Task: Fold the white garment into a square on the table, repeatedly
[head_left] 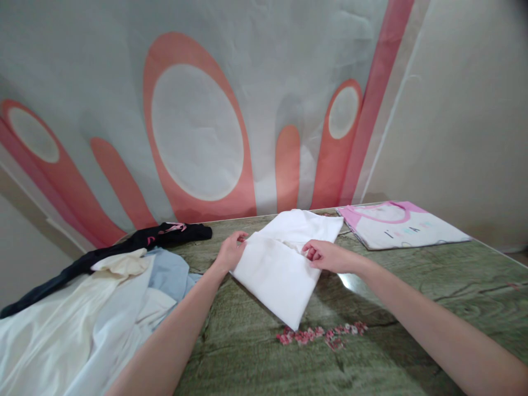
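A white garment (280,269) lies partly folded on the table, one corner pointing towards me; its exact kind cannot be made out. At its left edge is my left hand (231,251), with bent fingers closed on the cloth and the fingertips partly hidden. My right hand (324,256) pinches a fold of the same cloth near its right side. The fold runs across the middle of the garment, between both hands.
A heap of loose clothes, with a cream garment (82,313), a light blue one (167,275) and a black one (136,242), covers the left side. A folded pink and white shirt (406,225) lies at the back right. The table (247,357) has a printed flower pattern (322,333).
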Demonstrator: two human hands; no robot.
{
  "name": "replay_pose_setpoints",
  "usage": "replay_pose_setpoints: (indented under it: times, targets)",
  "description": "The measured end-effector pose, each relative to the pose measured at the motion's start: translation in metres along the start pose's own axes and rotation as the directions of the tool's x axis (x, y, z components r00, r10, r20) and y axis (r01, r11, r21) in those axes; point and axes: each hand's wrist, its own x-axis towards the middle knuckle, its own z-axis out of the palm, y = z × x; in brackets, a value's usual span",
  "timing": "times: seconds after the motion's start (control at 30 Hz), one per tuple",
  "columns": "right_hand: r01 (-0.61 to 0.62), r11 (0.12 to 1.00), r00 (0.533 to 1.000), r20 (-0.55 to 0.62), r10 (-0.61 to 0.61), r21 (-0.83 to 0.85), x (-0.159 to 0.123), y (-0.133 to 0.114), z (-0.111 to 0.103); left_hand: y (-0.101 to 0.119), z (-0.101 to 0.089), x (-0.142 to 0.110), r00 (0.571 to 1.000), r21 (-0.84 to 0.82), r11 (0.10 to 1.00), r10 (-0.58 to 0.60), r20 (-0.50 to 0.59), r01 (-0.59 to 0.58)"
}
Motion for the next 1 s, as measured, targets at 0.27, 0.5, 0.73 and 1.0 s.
replay_pose_setpoints:
  times: [0.27, 0.5, 0.73, 1.0]
  targets:
    - [0.012, 0.995, 0.999, -0.03, -0.016, -0.101, 0.0, 0.003, -0.006, 0.005, -0.002, -0.008, 0.999, 0.136, 0.99, 0.019, 0.047, -0.025]
    - [-0.198, 0.821, 0.931, -0.365, -0.014, -0.536, 0.0, 0.008, -0.022, -0.001, -0.018, -0.004, 0.978, 0.252, 0.965, -0.116, 0.173, 0.07]
    - [-0.287, 0.683, 0.92, -0.392, 0.001, -0.672, 0.003, 0.024, -0.025, 0.003, -0.047, -0.004, 0.906, 0.328, 0.94, -0.218, 0.364, 0.095]
    - [-0.185, 0.713, 0.933, -0.349, -0.089, -0.677, 0.008, 0.051, -0.045, 0.049, -0.044, -0.033, 0.817, 0.277, 0.95, -0.272, 0.509, 0.143]
